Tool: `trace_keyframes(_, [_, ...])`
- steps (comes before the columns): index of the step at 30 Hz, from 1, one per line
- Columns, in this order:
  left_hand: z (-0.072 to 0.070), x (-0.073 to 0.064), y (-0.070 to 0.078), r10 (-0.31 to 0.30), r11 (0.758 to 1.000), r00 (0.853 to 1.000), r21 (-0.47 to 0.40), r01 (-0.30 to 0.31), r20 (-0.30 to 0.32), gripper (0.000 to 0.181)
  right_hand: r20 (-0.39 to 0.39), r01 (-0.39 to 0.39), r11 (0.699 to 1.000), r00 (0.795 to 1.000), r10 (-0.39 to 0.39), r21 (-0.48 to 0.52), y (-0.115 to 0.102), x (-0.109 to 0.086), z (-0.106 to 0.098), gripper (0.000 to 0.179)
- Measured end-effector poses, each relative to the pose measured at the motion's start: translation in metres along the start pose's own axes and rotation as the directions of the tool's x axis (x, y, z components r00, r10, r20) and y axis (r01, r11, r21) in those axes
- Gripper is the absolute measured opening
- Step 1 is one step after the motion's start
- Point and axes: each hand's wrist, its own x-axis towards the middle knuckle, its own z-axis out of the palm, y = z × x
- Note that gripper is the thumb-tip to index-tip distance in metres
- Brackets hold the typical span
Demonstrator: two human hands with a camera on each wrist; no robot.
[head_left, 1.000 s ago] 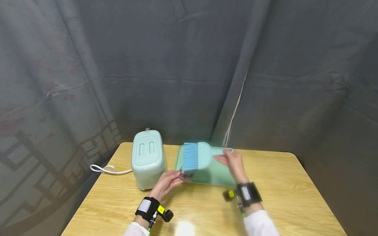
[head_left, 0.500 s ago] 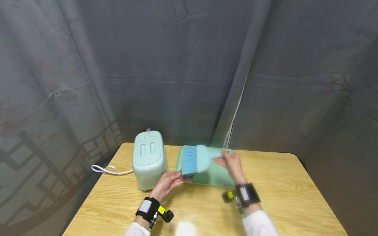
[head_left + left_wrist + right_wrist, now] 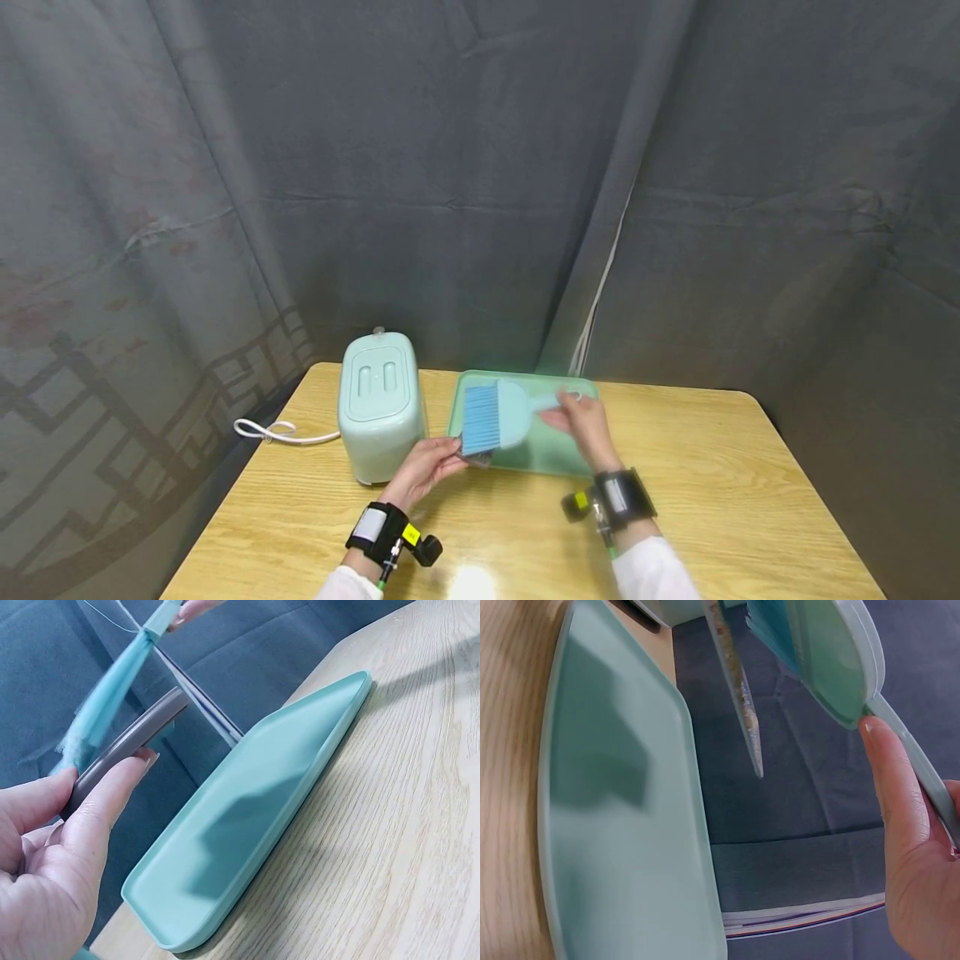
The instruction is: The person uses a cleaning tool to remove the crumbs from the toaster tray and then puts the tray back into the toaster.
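Note:
My left hand (image 3: pixel 423 468) pinches a thin, flat, coaster-like piece (image 3: pixel 124 750) between thumb and fingers. Its edge is grey-brown, and a mottled printed face shows on the piece (image 3: pixel 735 686) in the right wrist view. In my right hand (image 3: pixel 588 429) is the slim handle of a small brush (image 3: pixel 482 418), with blue bristles and a pale mint head. The bristles lie close over the flat piece and hide most of it in the head view. Both things are held up above the near left part of a mint-green tray (image 3: pixel 551 454).
Left of the tray stands a mint toaster-like appliance (image 3: pixel 381 417) with a lidded top. Its white cord (image 3: pixel 285 433) loops out to the left. The wooden table (image 3: pixel 720 483) ends before a grey curtain (image 3: pixel 450 208) behind and at both sides.
My right hand has drawn the brush down toward me, sweeping the bristles over the flat piece and covering more of it. My left hand holds the piece nearly still.

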Motion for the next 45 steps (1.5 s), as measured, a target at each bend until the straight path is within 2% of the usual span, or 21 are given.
trace_keyframes(6, [0.000,0.000,0.000,-0.001,1.000,1.000,0.000,0.001,0.003,0.040,-0.011,-0.016,0.999,1.000,0.016,-0.049,0.005,0.000,-0.003,0.038])
trace_keyframes(21, [-0.003,-0.002,-0.001,-0.010,1.000,1.000,-0.008,0.010,0.007,0.041,-0.020,-0.004,0.997,1.000,0.003,-0.077,0.010,0.003,-0.011,0.039])
trace_keyframes(27, [-0.004,-0.003,0.000,-0.008,1.000,1.000,-0.009,0.008,0.018,0.042,-0.032,-0.025,0.993,0.999,0.022,-0.112,0.009,0.003,-0.015,0.040])
trace_keyframes(34, [-0.007,-0.003,-0.002,-0.008,1.000,1.000,0.000,0.008,0.008,0.043,-0.053,-0.053,0.996,0.997,0.049,-0.070,0.009,0.005,-0.018,0.042])
trace_keyframes(45, [-0.009,-0.005,-0.001,-0.004,1.000,1.000,-0.001,0.004,0.023,0.044,-0.051,-0.050,0.998,0.997,0.049,-0.032,0.007,0.003,-0.025,0.050])
